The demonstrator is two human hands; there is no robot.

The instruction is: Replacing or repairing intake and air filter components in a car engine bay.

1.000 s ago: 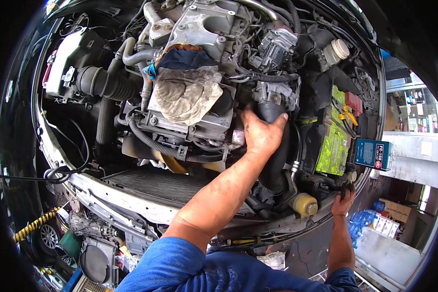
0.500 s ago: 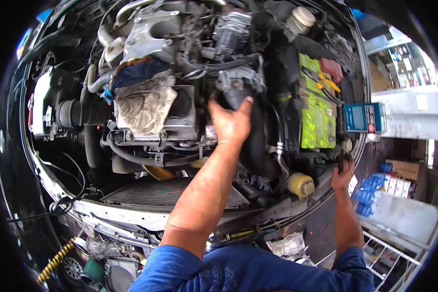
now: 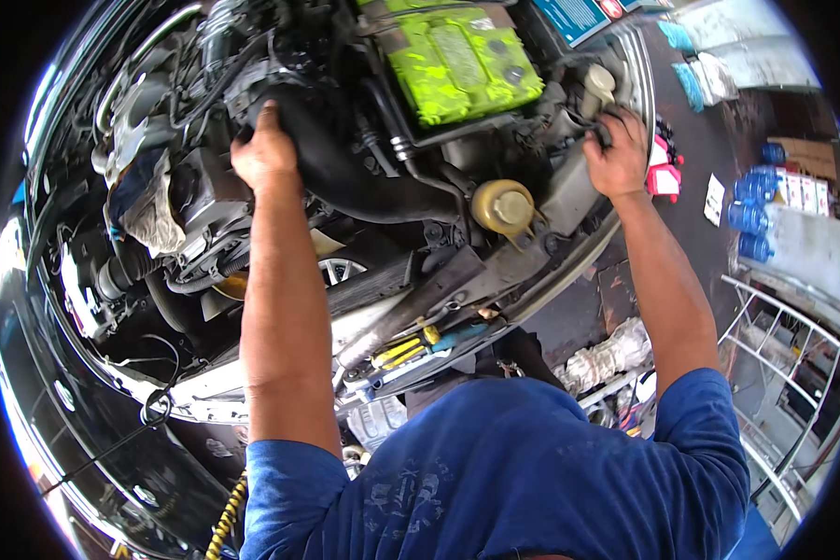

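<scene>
My left hand (image 3: 267,157) is closed around the upper end of a thick black air hose (image 3: 345,185), thumb on top; the far fingers are partly hidden. From there the hose curves down and right across the engine bay. My right hand (image 3: 620,157) is at the bay's right front corner, fingers curled over a small dark piece (image 3: 601,136) that I cannot make out. Just beyond it stands a pale-capped filler neck (image 3: 599,82). Between my hands sits a yellowish round reservoir (image 3: 504,207), with a bright yellow-green battery (image 3: 462,70) farther back.
A dirty cloth (image 3: 156,217) lies on the engine at left. Yellow-handled tools (image 3: 407,349) rest along the front edge. A teal box (image 3: 588,21) stands beyond the battery. Right of the car are blue bottles (image 3: 751,215) and a white metal rack (image 3: 784,345).
The view has swung right and closer to the front corner, so the engine and battery appear farther left. My left hand stays on the hose; my right hand remains at the corner.
</scene>
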